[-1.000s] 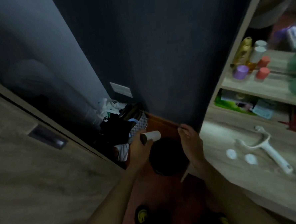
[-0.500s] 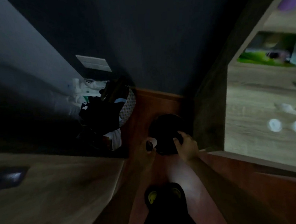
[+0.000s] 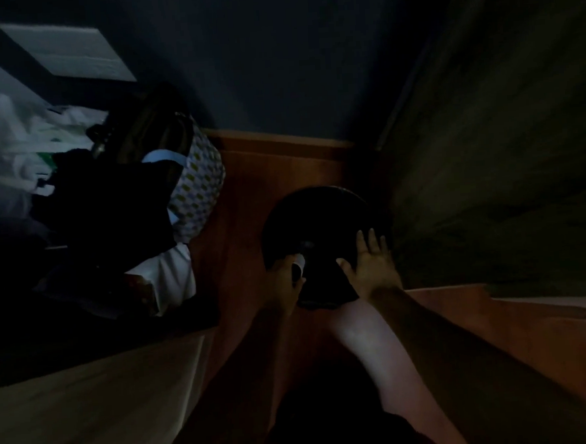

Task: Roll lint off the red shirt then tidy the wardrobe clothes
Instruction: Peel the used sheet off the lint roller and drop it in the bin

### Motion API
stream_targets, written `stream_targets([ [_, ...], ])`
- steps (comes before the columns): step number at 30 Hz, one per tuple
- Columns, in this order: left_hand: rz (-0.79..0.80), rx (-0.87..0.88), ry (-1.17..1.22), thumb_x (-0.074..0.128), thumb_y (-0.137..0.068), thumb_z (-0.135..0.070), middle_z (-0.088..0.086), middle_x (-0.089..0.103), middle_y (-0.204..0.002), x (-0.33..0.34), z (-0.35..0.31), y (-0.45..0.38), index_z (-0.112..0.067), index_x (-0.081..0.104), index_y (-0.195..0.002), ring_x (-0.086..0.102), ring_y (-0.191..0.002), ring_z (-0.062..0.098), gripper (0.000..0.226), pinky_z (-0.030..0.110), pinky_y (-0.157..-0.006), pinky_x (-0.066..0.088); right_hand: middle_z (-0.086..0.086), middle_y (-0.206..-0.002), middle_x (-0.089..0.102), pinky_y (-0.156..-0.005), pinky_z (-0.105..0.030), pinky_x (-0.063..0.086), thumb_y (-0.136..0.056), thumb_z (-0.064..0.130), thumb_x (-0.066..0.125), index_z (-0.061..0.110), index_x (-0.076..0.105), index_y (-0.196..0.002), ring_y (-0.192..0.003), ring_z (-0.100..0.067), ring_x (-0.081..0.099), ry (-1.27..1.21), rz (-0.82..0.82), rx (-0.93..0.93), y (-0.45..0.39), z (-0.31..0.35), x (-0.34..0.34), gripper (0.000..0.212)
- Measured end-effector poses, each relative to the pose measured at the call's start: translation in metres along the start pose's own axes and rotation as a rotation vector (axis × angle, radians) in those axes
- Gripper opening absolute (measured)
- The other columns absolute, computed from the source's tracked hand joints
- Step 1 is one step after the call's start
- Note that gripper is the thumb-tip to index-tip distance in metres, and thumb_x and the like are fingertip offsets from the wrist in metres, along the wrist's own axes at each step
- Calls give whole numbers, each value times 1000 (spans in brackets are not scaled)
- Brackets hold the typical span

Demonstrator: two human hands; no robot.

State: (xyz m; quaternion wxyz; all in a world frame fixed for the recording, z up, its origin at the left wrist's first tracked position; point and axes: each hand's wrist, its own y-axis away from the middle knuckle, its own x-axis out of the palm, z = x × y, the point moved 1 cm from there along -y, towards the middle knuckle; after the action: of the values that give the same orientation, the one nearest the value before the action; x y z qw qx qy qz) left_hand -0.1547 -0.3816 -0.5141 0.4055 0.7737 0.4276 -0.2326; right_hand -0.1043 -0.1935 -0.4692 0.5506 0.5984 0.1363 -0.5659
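In dim light a round black bin (image 3: 318, 216) stands on the reddish wood floor in a corner. My left hand (image 3: 286, 277) grips a small white cardboard tube (image 3: 298, 266) at the bin's near left rim. My right hand (image 3: 373, 261) lies on the bin's right side with fingers spread and straight. No red shirt or lint roller handle shows in this view.
A patterned bag (image 3: 196, 183) stuffed with dark and white clothes leans against the dark wall at left. A wooden cabinet side (image 3: 503, 157) rises on the right. A pale wooden panel (image 3: 90, 405) fills the lower left. My bare leg (image 3: 371, 351) is below the bin.
I have bent down toward the bin. Both hands dropped to it, the left carrying the tube to the rim and the right flattening on its side. The shelves left the view.
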Motion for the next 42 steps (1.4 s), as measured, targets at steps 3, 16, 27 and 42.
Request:
stream_targets([
  [3,60,20,-49,60,-89,-14,17,50,-138,2,-6,-10,-7,45,-139,49,-126,32,52,42,-108,36,-14,-161,-2,-117,-46,16,-95,51,42,13,2,-154,-147,-38,3,-30,-20,20,-13,-10,15,81],
  [16,-20,271,-473,55,-91,-30,11,35,-151,-2,-5,-41,-15,36,-145,34,-137,29,59,43,-114,25,-24,-158,-3,-107,-42,34,-98,44,42,0,-3,-151,-140,-43,26,-93,19,97,-24,-19,27,83],
  [27,22,196,-564,40,-98,-38,9,5,-161,-94,-60,33,-19,15,-152,5,-148,27,62,44,-119,5,-22,-159,-10,-118,-40,12,-97,44,44,2,-9,-151,-147,-38,-1,-173,134,71,44,30,-54,86],
  [42,-391,320,-483,32,-96,-44,20,29,-153,-403,-301,204,-7,38,-144,29,-141,38,61,51,-114,21,-12,-161,-7,-120,-42,11,-97,53,36,11,-4,-153,-148,-32,-3,-218,-232,-195,254,159,-389,81],
])
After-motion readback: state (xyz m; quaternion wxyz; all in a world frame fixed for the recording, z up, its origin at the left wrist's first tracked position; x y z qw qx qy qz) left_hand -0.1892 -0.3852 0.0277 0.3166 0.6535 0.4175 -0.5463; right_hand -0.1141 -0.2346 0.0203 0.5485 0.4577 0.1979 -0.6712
